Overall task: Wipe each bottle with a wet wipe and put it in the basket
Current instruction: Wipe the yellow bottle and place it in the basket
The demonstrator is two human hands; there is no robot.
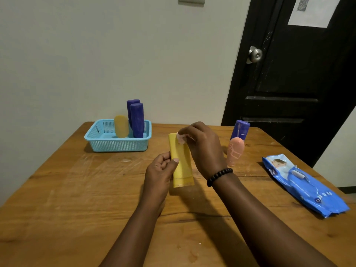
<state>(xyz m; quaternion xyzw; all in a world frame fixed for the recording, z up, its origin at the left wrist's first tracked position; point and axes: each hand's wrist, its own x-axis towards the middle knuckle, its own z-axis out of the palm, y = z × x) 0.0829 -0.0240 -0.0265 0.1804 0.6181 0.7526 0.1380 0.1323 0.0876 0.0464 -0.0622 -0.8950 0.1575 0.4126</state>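
My left hand [160, 171] grips a yellow bottle [181, 162] by its lower half, holding it upright above the table's middle. My right hand [204, 149] pinches a small wet wipe [181, 139] against the bottle's top end. The light blue basket [107, 145] stands at the back left and holds a yellow bottle [121, 126] and two purple bottles [137, 120]. A pink bottle [235, 151] and a purple bottle [240, 130] stand on the table to the right of my hands.
A blue wet wipe pack [306, 186] lies near the right edge of the wooden table [77, 199]. A black door [292, 74] with a round knob is behind the table on the right. A pale wall is at the back.
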